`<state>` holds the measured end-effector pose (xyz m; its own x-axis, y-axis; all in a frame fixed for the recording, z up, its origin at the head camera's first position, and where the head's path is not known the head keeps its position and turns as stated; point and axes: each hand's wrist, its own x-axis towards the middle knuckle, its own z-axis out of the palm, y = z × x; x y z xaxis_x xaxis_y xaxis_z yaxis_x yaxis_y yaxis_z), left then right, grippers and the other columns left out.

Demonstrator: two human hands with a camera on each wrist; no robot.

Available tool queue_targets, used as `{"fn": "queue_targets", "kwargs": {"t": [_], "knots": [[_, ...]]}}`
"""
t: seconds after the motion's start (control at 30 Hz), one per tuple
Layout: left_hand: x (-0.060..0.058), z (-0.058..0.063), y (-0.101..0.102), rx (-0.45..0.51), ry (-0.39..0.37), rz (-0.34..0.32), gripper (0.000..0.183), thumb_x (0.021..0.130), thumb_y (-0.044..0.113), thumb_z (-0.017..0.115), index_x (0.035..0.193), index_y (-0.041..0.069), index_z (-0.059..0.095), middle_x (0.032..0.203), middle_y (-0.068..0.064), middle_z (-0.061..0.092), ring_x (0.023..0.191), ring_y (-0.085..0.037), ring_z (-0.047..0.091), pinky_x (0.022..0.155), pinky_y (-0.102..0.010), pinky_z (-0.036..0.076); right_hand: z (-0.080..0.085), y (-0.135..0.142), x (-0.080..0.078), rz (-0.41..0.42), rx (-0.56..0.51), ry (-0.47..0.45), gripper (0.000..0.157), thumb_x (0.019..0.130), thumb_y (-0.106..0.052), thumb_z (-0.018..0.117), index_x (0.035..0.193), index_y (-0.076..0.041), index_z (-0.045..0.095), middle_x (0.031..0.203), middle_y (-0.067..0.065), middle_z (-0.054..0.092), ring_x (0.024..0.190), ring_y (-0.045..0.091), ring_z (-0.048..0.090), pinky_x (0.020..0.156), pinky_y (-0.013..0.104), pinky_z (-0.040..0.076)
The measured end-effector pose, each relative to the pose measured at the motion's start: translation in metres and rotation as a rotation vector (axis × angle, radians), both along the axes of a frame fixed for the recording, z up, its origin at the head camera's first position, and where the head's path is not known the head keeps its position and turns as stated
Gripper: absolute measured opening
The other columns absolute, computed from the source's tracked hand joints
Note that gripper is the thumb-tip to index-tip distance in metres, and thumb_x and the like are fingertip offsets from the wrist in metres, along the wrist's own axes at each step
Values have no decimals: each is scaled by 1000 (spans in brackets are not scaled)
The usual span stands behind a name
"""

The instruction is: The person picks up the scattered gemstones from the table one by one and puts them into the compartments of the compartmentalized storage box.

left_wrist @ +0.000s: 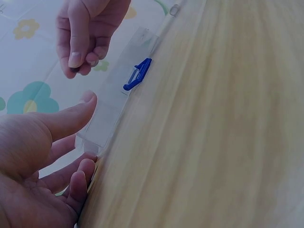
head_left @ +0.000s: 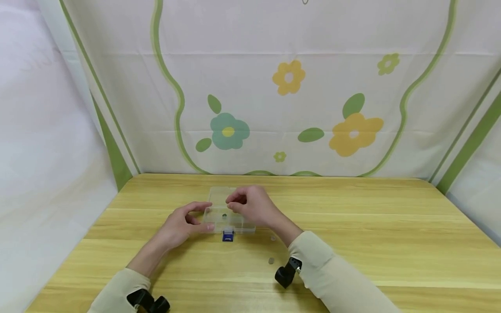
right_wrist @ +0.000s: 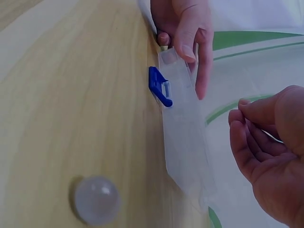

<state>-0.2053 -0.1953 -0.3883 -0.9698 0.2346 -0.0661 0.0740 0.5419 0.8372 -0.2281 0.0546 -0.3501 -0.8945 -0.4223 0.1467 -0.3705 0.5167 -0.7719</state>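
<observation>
A clear plastic divided box (head_left: 247,226) lies on the table with its lid (head_left: 216,195) folded back and a blue latch (head_left: 228,236) at its front. At its left end, my left hand (head_left: 178,228) holds it, thumb along the front side and fingers at the end and behind. Above the box, my right hand (head_left: 256,206) pinches a small dark piece (left_wrist: 74,70) between thumb and fingertips, mostly hidden by them. One small dark green piece (head_left: 224,215) sits in a compartment.
Right of the box's front corner lies a small clear ball (head_left: 273,238). Nearer to me is a small greyish round piece (head_left: 271,261). A flower-printed cloth (head_left: 274,108) hangs behind the wooden table (head_left: 352,243).
</observation>
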Motion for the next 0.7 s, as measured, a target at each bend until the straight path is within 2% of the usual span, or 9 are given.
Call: {"fn": "queue_targets", "kwargs": {"t": [0.4,0.7], "knots": [[1,-1,-1,-13,1,-5,67,90,36,86,150,18,60,152,-12,60,96,-21,57,79,-33,48,-10,-21,-3,-12,-10,38,11,99,-13,76,104,-7,83,92,-1,79,81,8,64,73,22,54],[2,-1,-6,-23,3,-7,71,90,38,86,152,18,58,153,-13,58,100,-21,57,79,-34,47,-13,-38,-1,-42,-20,-15,12,100,-17,76,106,-13,85,94,-6,79,81,6,63,72,21,53]]}}
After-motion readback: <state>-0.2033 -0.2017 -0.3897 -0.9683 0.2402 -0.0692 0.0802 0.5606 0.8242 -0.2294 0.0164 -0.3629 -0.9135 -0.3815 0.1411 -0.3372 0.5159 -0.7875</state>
